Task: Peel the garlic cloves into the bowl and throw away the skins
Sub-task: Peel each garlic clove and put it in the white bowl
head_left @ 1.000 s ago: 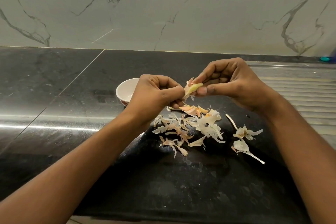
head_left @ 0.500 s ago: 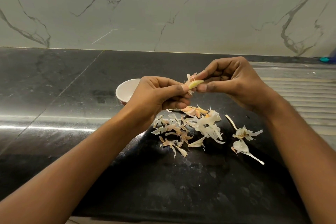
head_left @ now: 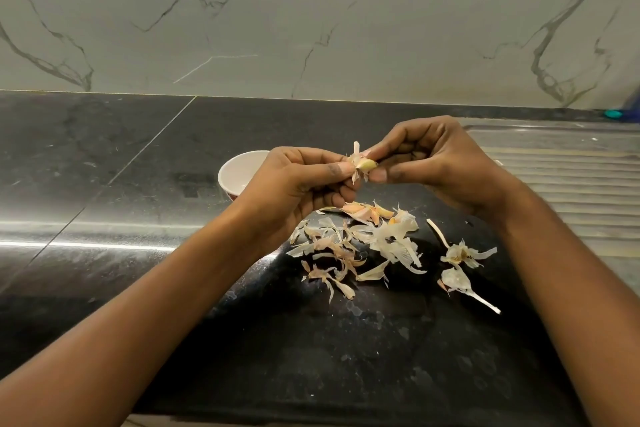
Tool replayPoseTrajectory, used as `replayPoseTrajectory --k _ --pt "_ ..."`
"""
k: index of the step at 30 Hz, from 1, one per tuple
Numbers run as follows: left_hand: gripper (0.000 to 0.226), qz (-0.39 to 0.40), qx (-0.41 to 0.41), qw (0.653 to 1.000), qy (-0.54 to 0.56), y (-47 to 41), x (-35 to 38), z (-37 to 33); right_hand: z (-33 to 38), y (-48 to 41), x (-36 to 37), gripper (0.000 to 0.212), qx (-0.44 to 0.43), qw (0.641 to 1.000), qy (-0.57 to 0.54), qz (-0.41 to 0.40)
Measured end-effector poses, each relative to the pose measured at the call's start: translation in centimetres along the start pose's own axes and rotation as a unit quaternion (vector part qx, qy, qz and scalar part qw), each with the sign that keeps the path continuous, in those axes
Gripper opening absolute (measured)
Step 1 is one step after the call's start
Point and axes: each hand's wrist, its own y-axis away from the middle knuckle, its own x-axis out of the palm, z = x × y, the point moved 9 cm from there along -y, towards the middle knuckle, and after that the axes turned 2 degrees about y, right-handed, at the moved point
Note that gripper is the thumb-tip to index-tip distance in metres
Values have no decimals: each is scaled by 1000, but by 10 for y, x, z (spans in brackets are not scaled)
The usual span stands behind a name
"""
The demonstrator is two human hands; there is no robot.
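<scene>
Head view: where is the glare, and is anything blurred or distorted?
In the head view, a bright glare streak crosses the dark counter at left; the garlic clove and skins look sharp; the wide lens stretches the forearms toward the lower corners.

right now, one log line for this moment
left hand: pinches garlic clove | right hand: same clove | bowl: beyond left hand | skins: loose on counter

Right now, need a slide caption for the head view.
Peeling: left hand and right hand pinch a half-peeled garlic clove; loose skins on dark counter, white bowl behind.
</scene>
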Motion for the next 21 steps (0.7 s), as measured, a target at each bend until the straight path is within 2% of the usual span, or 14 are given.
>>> replayPoseTrajectory --k 6,9,14,21 --pt "13 -45 39 996 -67 -3 -8 -2 -2 -2 -8 37 14 995 86 -42" --pt "14 -72 49 992 -88 -4 -14 -3 -2 -2 -16 33 23 992 96 -72" --pt "14 -59 50 990 -118 -3 -9 0 -6 -2 3 28 45 993 108 -9" --pt "13 -46 50 988 -139 -3 -6 0 -7 -2 5 21 36 995 91 2"
